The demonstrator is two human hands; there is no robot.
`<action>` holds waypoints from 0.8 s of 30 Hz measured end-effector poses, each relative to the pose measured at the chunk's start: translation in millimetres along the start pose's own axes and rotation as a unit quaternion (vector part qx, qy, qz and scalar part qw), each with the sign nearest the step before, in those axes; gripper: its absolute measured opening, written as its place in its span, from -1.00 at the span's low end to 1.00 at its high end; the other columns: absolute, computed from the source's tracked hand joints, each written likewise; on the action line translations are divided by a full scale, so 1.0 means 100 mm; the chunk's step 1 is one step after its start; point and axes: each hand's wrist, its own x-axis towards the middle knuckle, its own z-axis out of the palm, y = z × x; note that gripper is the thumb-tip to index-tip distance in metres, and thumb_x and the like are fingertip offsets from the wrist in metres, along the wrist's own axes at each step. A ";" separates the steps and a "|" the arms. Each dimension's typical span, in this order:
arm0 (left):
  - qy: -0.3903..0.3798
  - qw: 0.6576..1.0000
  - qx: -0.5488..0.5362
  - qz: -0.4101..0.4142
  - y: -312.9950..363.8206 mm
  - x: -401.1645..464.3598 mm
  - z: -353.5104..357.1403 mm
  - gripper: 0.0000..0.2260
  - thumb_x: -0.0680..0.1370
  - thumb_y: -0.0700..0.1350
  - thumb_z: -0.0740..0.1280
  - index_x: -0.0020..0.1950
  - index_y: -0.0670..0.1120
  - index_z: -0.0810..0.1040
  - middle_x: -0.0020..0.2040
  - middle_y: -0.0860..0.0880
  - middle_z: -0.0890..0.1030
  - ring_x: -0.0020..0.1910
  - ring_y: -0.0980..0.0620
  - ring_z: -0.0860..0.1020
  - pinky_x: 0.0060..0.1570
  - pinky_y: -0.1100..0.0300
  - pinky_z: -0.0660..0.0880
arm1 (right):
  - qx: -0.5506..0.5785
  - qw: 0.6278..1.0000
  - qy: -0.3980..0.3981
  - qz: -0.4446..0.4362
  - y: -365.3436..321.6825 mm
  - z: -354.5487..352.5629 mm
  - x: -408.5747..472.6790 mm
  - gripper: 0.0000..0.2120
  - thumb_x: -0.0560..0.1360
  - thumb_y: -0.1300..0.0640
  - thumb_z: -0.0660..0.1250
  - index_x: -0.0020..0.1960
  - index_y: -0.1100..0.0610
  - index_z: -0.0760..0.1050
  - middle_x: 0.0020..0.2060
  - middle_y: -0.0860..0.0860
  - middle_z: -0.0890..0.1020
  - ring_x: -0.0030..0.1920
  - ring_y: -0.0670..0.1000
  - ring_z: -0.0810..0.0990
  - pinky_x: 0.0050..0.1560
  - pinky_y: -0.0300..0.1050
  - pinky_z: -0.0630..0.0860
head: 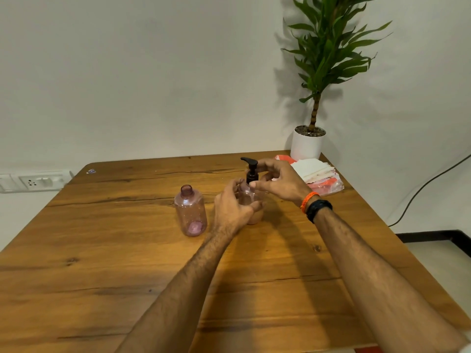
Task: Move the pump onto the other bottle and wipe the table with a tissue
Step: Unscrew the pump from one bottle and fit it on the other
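Two pink see-through bottles stand on the wooden table [102, 263]. The left bottle [190, 211] is upright with a bare open neck and nothing touches it. The right bottle [251, 200] carries a black pump [251, 169] whose nozzle points left. My left hand [233, 207] wraps around the right bottle's body. My right hand [279, 182] curls around the pump's collar, with thumb and fingers at its base. A stack of white tissues [314, 169] lies in an orange and clear wrapper at the table's far right.
A potted plant [307, 143] in a white pot stands at the back right corner, just behind the tissues. A wall socket strip [33, 182] sits past the table's left edge. A dark cable [428, 184] hangs along the right wall.
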 end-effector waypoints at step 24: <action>-0.009 1.000 0.004 0.002 0.02 0.00 -0.02 -0.30 0.29 0.09 0.57 0.36 0.03 0.38 0.25 0.01 0.54 0.03 0.18 0.39 -0.09 0.29 0.32 | 0.023 0.999 0.047 0.009 0.04 0.07 0.00 -0.56 0.32 0.02 0.56 0.15 0.01 0.52 0.03 -0.09 0.62 -0.23 -0.08 0.50 -0.13 -0.20 0.56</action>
